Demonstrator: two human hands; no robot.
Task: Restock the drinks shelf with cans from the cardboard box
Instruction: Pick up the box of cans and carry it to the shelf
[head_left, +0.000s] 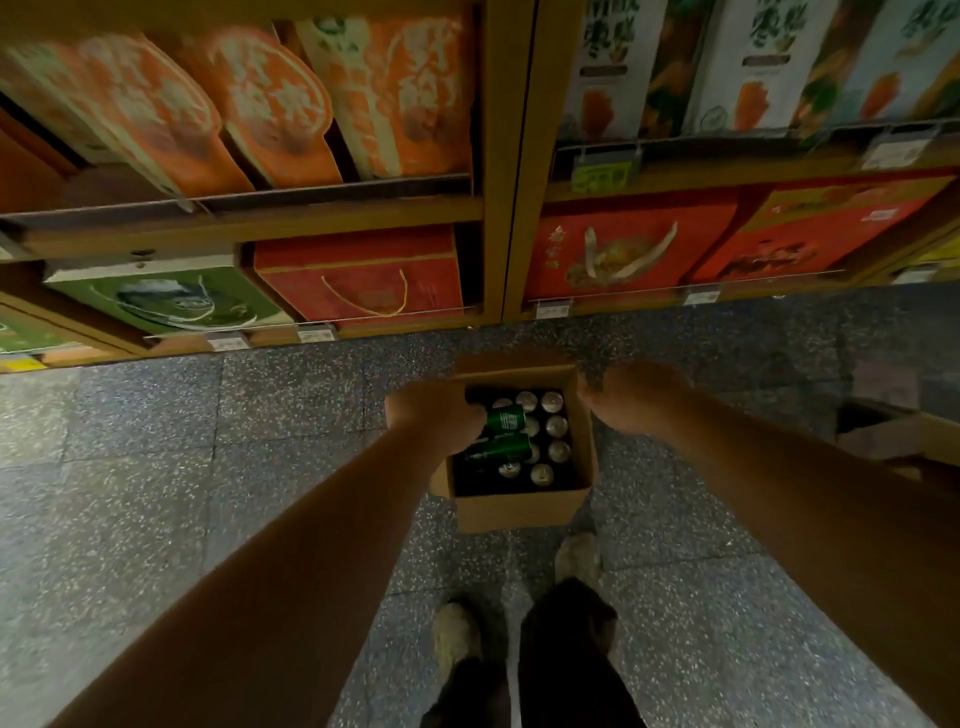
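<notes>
An open cardboard box (519, 506) stands on the speckled floor in front of my feet, with several silver-topped cans (556, 426) upright inside it. My left hand (441, 421) is over the box's left side, closed around two green cans (506, 431) that lie sideways above the others. My right hand (623, 400) hovers at the box's right edge; it is blurred, its fingers point down and I see nothing in it.
Wooden shelves (514, 156) fill the top of the view, holding orange, red, green and white gift boxes behind price rails. My shoes (576, 558) stand just behind the box. Another cardboard box (883, 436) sits at the right edge.
</notes>
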